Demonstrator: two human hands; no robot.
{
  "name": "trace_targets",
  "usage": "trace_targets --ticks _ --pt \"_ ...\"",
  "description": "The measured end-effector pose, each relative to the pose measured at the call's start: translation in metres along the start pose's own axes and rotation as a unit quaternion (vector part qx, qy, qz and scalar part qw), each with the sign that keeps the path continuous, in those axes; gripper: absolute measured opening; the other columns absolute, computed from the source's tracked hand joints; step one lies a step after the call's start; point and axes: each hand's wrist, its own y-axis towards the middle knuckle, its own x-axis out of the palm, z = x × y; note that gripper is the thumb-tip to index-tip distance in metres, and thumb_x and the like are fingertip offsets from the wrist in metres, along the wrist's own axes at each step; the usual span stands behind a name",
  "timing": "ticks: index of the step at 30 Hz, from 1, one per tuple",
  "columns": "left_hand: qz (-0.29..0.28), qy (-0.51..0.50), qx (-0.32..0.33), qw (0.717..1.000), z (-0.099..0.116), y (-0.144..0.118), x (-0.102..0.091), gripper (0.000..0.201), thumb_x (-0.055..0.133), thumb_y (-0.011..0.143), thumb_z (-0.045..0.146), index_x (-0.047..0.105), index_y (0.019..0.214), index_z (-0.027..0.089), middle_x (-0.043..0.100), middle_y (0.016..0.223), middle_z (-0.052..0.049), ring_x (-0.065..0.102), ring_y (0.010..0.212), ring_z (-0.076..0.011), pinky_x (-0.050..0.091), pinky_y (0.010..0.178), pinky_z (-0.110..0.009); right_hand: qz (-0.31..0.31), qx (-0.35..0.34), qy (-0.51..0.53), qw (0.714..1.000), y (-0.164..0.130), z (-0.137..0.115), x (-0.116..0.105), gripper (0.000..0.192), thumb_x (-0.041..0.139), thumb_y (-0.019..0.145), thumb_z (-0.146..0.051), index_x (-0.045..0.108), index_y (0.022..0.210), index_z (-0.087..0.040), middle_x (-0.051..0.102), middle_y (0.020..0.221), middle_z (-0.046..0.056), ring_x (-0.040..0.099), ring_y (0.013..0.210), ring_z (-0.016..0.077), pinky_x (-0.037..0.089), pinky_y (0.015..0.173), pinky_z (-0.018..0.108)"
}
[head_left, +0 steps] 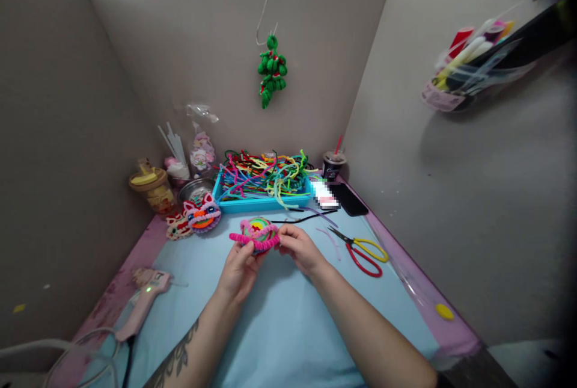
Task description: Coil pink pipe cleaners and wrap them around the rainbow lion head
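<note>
A round pipe-cleaner piece (258, 227), coiled in green, yellow and red with pink trim, is held up over the middle of the table. My left hand (242, 264) grips its lower left side, thumb on top. A bright pink fuzzy pipe cleaner (265, 245) runs along the near edge of the piece. At the right end of this strip, my right hand (297, 246) pinches it between thumb and fingers. The underside of the piece is hidden by my left hand.
Red-and-yellow-handled scissors (360, 249) lie right of my hands. A blue tray (261, 203) of pipe cleaners stands behind. Left are finished lion-like faces (202, 215) and a pink glue gun (144, 304) with its cord. A black phone (349, 199) and drink cup (333, 164) sit back right.
</note>
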Motion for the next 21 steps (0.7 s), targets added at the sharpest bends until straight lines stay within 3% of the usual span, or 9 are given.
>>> trace_targets --ticks 7,9,15,18,21 --pt "0.003 -0.016 -0.012 1.0 0.0 0.0 0.0 0.024 0.072 0.073 0.02 0.067 0.096 0.016 0.072 0.101 -0.007 0.067 0.094 -0.0211 0.052 0.087 -0.034 -0.008 0.072 0.118 0.99 -0.003 -0.004 0.002 0.031 0.076 0.06 -0.026 0.056 0.083 -0.02 0.061 0.073 -0.003 0.057 0.063 0.0121 0.04 0.052 0.021" --pt "0.012 -0.038 -0.021 0.999 0.0 0.001 -0.001 0.019 0.07 0.074 0.017 0.067 0.093 0.016 0.073 0.098 -0.006 0.068 0.092 -0.0201 0.051 0.09 -0.035 0.012 0.051 0.114 0.992 -0.003 -0.002 0.004 0.03 0.076 0.06 -0.025 0.056 0.081 -0.02 0.059 0.072 -0.003 0.055 0.061 0.0106 0.04 0.054 0.021" --pt "0.034 -0.081 -0.05 0.995 0.002 0.005 -0.004 0.014 0.067 0.077 0.014 0.067 0.091 0.014 0.073 0.097 -0.008 0.068 0.092 -0.0198 0.05 0.092 -0.034 0.095 -0.125 -0.035 0.987 -0.007 0.0 0.012 0.016 0.071 0.069 -0.024 0.057 0.075 -0.019 0.053 0.068 -0.005 0.047 0.06 0.0085 0.038 0.059 0.022" --pt "0.022 -0.07 -0.038 0.997 0.001 0.004 -0.003 0.022 0.069 0.075 0.016 0.067 0.096 0.015 0.073 0.099 -0.008 0.067 0.097 -0.022 0.049 0.093 -0.036 0.072 -0.112 -0.056 0.989 -0.009 -0.003 0.012 0.014 0.068 0.073 -0.03 0.061 0.077 -0.018 0.055 0.064 -0.003 0.047 0.057 0.0096 0.038 0.056 0.023" --pt "0.002 -0.039 -0.007 0.999 0.0 0.004 -0.002 0.029 0.071 0.072 0.018 0.066 0.1 0.016 0.073 0.101 -0.008 0.064 0.104 -0.025 0.045 0.098 -0.04 0.049 -0.061 0.01 0.997 -0.01 -0.004 0.012 0.022 0.067 0.074 -0.038 0.064 0.083 -0.017 0.056 0.06 -0.002 0.047 0.052 0.0097 0.037 0.052 0.023"
